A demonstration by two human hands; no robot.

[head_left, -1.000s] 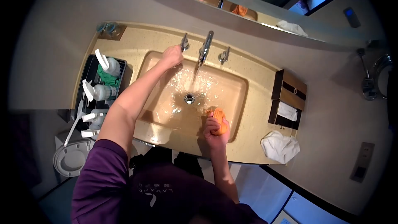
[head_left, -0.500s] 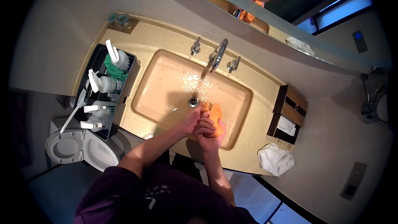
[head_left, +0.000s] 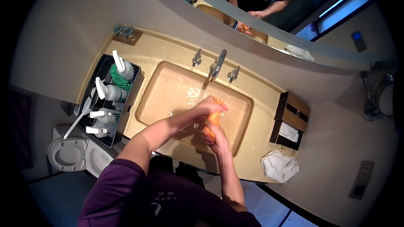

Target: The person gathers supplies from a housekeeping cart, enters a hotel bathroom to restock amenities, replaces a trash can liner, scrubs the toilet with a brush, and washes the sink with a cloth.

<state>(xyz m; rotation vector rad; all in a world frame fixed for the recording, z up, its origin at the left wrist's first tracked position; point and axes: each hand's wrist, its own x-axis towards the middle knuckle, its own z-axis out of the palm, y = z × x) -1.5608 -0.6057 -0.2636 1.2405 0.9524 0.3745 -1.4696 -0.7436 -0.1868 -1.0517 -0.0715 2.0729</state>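
Observation:
Over the right part of the sink (head_left: 158, 88), an orange cloth (head_left: 213, 119) is stretched and twisted between both hands. My left hand (head_left: 212, 105) is wrapped round its upper end, and my right hand (head_left: 215, 136) grips the lower end. The faucet (head_left: 217, 65) stands behind the basin between a left handle (head_left: 196, 57) and a right handle (head_left: 233, 74). No stream from the spout can be made out; bright glints lie on the basin floor. The drain is partly hidden by my left forearm.
A black caddy (head_left: 110, 125) with several white spray bottles and a green cloth stands on the left. Two glasses (head_left: 123, 30) sit at the back left. On the right are a tissue box (head_left: 293, 117) and a crumpled white towel (head_left: 279, 166). A toilet (head_left: 69, 154) is at lower left.
My left hand left the faucet handle and came down to the orange cloth. Both hands now hold the cloth, which has gone from bunched to twisted lengthwise. The water stream is no longer visible.

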